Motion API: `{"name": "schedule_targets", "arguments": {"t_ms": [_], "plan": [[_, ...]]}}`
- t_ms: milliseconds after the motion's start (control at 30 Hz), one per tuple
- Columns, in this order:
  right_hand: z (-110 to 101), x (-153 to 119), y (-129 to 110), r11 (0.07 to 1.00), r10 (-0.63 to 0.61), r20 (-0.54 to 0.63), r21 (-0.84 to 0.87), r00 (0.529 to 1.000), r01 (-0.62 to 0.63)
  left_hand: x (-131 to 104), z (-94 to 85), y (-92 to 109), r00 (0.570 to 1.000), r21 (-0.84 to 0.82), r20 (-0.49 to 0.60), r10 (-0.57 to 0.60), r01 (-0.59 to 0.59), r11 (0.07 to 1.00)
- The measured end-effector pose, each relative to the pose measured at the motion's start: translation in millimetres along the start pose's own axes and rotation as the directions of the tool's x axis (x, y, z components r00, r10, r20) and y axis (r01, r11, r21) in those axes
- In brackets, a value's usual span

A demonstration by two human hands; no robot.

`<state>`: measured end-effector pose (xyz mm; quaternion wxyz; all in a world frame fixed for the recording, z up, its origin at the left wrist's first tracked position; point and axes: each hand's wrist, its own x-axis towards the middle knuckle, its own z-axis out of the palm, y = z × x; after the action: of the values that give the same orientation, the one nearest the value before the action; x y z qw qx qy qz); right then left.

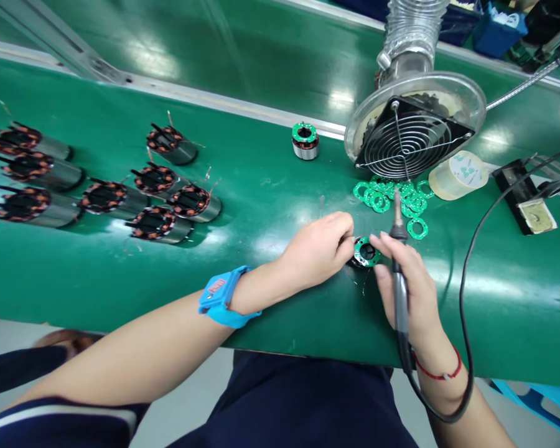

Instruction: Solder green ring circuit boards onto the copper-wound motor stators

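A motor stator stands upright on the bench, with a green ring-shaped circuit board on its top and thin wires sticking out below. My left hand is closed in a pinch at the stator's left edge; whatever lies between thumb and finger is too small to see. In my right hand rests a soldering iron, its tip pointing away from me toward a pile of green ring boards. The right thumb and index finger are spread beside the stator's right side.
Behind the pile hangs a fume extractor fan. A tape roll and soldering iron stand are at right. One stator with a board stands at the back; several bare stators lie left. The iron's black cable loops over my right wrist.
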<state>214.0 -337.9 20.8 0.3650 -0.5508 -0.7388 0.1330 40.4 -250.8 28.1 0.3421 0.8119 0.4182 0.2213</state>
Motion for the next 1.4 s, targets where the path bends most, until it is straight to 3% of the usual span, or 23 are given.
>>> {"name": "schedule_targets", "arguments": {"t_ms": [67,167,333,433,567,733,933,1133,1267,1400], "plan": [[0,5,0,1.000,-0.026,0.124,-0.007,0.992,0.027,1,-0.4,0,1.000,0.002,0.012,-0.005,0.005,1.000],[3,8,3,1.000,-0.018,0.171,0.027,0.985,0.014,2,-4.7,2,0.998,0.001,0.050,-0.048,0.048,0.999],[5,5,10,0.998,0.021,0.042,-0.064,0.999,-0.018,2,-17.2,5,0.956,-0.037,0.252,-0.148,0.162,0.986],[4,1,15,0.994,0.061,-0.030,-0.087,0.998,-0.064,0,-17.2,3,0.924,-0.008,0.366,-0.109,0.120,0.993],[5,-4,17,0.996,0.064,-0.025,-0.068,0.998,-0.066,0,-10.0,-2,0.977,0.037,0.212,0.018,-0.026,0.999],[6,0,9,0.996,-0.032,0.002,-0.084,0.999,0.032,3,-5.5,-2,0.986,-0.164,0.085,0.145,-0.130,0.978],[1,3,-4,0.971,-0.201,0.064,-0.115,0.977,0.208,7,-3.0,-3,0.985,-0.409,0.171,-0.022,0.091,0.908],[-1,1,-5,0.969,-0.152,-0.032,-0.201,0.988,0.143,9,-5.7,-2,0.947,-0.530,0.284,-0.154,0.288,0.798],[0,2,-5,0.990,-0.115,-0.041,-0.084,0.993,0.111,10,-9.4,2,0.934,-0.514,0.306,-0.182,0.323,0.795],[0,-5,-2,0.995,-0.029,-0.194,0.087,0.981,0.047,10,-11.4,0,0.932,-0.441,0.314,-0.180,0.311,0.842]]}}
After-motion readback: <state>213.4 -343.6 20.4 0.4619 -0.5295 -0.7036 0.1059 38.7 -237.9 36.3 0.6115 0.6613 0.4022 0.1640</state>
